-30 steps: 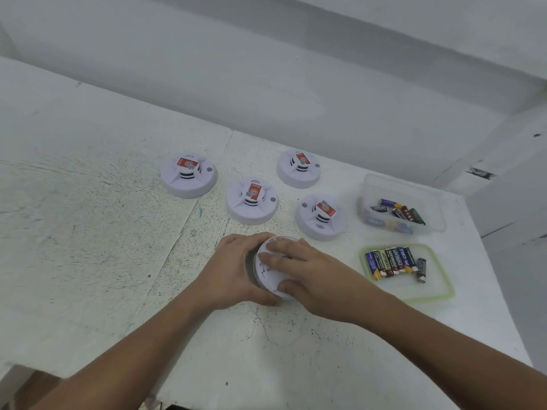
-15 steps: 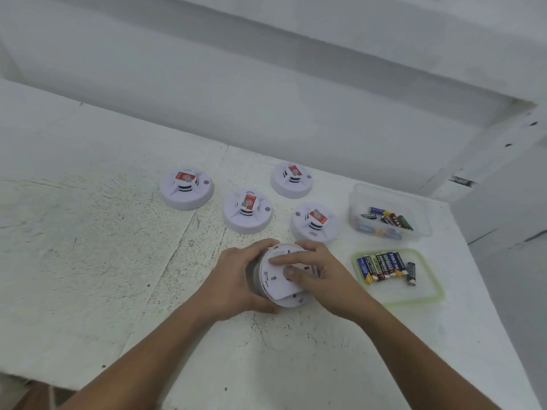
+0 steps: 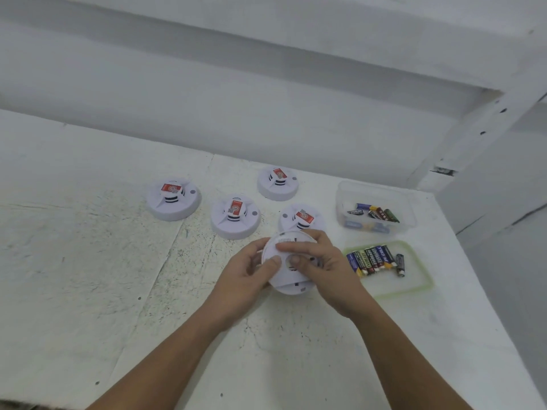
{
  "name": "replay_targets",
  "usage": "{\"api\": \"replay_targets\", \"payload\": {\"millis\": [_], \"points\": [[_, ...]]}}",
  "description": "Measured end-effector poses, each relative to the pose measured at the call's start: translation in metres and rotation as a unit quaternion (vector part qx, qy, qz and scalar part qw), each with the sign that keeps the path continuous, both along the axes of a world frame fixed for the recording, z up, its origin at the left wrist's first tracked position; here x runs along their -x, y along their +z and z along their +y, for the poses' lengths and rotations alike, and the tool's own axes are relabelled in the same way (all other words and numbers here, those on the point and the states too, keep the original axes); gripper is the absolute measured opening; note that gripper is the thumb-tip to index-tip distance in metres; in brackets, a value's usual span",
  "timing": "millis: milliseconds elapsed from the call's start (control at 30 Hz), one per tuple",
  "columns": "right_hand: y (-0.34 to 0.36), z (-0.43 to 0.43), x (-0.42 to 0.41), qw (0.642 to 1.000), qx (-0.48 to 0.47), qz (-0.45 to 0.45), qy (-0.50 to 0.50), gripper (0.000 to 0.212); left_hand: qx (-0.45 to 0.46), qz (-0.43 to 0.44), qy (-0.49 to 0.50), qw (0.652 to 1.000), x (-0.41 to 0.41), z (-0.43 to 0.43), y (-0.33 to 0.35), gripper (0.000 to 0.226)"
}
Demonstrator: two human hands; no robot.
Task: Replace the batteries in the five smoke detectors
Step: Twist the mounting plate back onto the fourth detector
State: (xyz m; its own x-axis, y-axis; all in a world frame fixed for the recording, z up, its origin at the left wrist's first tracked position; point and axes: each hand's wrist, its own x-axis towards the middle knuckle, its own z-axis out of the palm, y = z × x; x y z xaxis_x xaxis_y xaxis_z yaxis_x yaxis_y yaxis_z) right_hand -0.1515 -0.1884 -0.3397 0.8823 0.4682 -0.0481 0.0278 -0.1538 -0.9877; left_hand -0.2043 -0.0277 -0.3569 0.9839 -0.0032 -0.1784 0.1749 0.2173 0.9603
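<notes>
A white round smoke detector [image 3: 285, 278] is held tilted above the table, its flat back plate facing me. My left hand [image 3: 245, 273] grips its left rim, thumb on the back plate. My right hand [image 3: 321, 266] holds the right side, with fingers across the top of the plate and the thumb pressed near its middle. Several other white detectors with red labels sit face up behind: far left detector [image 3: 174, 199], middle detector [image 3: 235, 216], back detector [image 3: 277, 184] and one [image 3: 302, 218] partly hidden by the held one.
A clear plastic tub [image 3: 376, 208] at the right holds several loose batteries. In front of it a green-rimmed lid [image 3: 390, 267] carries a row of batteries. The white scuffed table [image 3: 88, 276] meets a wall behind and ends at the right edge.
Both hands have lifted and tilted the detector more towards me, and my right thumb has shifted on the back plate. The view has tipped upward a little.
</notes>
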Motion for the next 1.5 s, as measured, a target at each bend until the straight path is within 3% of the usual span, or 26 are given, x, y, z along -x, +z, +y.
{"api": "replay_targets", "payload": {"millis": [167,267,400,500,1033,1367,1500], "points": [[-0.004,-0.001,0.003,0.999,-0.016,0.012,-0.031,0.034,0.045,0.026,0.039,0.998,-0.004,-0.013,0.001,0.026],[-0.007,-0.002,0.003,0.995,-0.058,0.053,-0.067,0.018,0.050,0.027,0.058,0.997,-0.004,-0.016,-0.001,0.026],[-0.011,-0.003,0.002,0.969,-0.151,0.151,-0.127,0.043,0.045,0.010,0.077,0.996,-0.006,-0.017,-0.001,0.028],[-0.009,-0.004,0.002,0.961,-0.184,0.182,-0.098,0.039,0.045,0.008,0.092,0.995,-0.007,-0.019,-0.001,0.026],[-0.010,-0.012,-0.001,0.959,-0.172,0.194,-0.114,0.035,0.003,-0.013,0.116,0.993,-0.007,-0.026,-0.003,0.024],[-0.006,-0.010,0.000,0.961,-0.148,0.198,-0.123,0.022,0.044,0.026,0.163,0.985,-0.003,-0.038,-0.004,0.018],[-0.005,-0.011,0.001,0.969,-0.096,0.199,-0.112,0.021,0.037,0.046,0.170,0.984,-0.004,-0.037,-0.006,0.017]]}}
